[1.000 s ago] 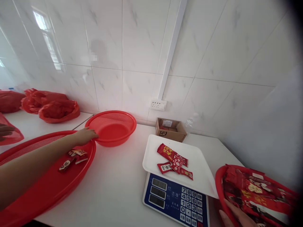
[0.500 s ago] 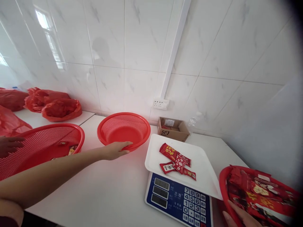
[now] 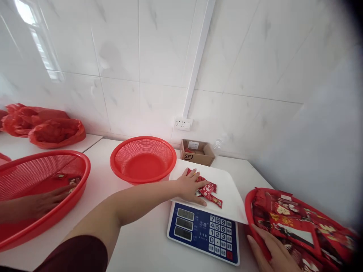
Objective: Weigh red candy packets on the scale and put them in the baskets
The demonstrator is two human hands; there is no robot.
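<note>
My left hand lies palm down with its fingers spread over several small red snack packets. The packets sit on the white tray of a digital scale, and some are hidden beneath the hand. At the lower right, my right hand has its thumb and fingers around the rim of a red basket filled with red snack packs. An empty red mesh basket stands left of the scale, near my left forearm.
At the left, another person's hand reaches into a large red basket with a few packets inside. Red plastic bags lie behind it. A small cardboard box stands by the tiled wall, below a power socket.
My left hand has let go of the empty basket's rim and moved right onto the packets on the scale. The other person's hand has reached into the left basket. The view has shifted slightly.
</note>
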